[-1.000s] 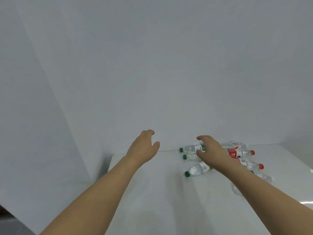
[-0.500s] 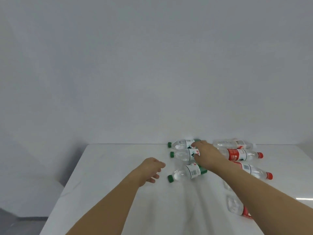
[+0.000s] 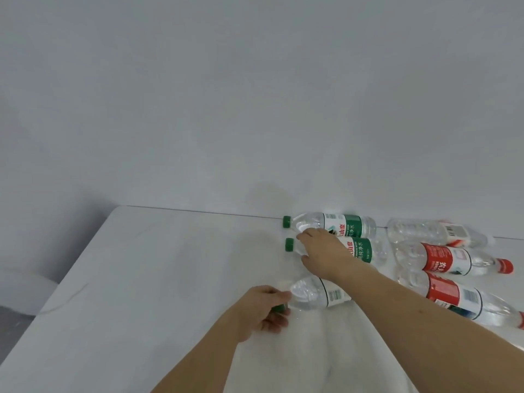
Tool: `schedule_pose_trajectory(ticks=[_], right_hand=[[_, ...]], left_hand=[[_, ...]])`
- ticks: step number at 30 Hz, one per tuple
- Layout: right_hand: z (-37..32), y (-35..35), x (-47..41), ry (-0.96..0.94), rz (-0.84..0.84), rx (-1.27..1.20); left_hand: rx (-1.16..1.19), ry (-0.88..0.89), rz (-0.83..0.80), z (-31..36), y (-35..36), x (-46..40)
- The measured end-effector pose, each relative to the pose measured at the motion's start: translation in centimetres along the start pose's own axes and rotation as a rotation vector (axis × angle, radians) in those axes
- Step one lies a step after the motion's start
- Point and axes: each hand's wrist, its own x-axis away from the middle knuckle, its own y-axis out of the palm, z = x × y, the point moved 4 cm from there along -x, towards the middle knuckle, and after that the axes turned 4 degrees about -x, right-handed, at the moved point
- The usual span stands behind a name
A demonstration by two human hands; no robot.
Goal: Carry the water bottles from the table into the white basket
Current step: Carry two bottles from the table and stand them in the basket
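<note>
The step in hand looks like the pickup of two bottles at once, one per hand, from the group lying on the white worktop. To do it well, each hand should wrap the barrel of its bottle rather than the slick neck, since these lie on their sides and would likely roll away under a glancing touch; lifting straight up would keep the neighbours from being knocked.

The left hand is curled at the cap end of the nearest green-capped bottle: its fingers pinch round the neck, with the green cap showing just under them. That is a grip, though a thin one for carrying.

The right hand lies over the middle green-capped bottle, fingers bent down across its shoulder just behind the cap; whether they have closed round it I cannot tell. Just beyond those fingers, against the wall, lies the far green-capped bottle, touching or nearly touching them.

To the right of the right forearm lie two red-labelled bottles and a clear one near the wall. The white basket is not in view.
</note>
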Motion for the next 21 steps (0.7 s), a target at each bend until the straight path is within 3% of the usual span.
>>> schedule_pose_trajectory(ticks=[7,13,18,21], right_hand=[[-0.6,2.4,-2.9,0.026,0.014,0.2],[-1.0,2.6,-2.7,0.026,0.025,0.186],[-1.5,-0.3,0.7,0.007,0.103,-0.014],[-1.1,-4.0,3.9,0.095,0.241,-0.416]], left_hand=[[0.26,0.034,-0.006,-1.9,-1.7,-1.2],[0.335,0.07,0.032,-2.0,-1.6,-1.4],[0.224,0.093,0.222,-0.3,-1.6,0.7],[-0.017,0.191,0.315,3.0,-1.9,3.5]])
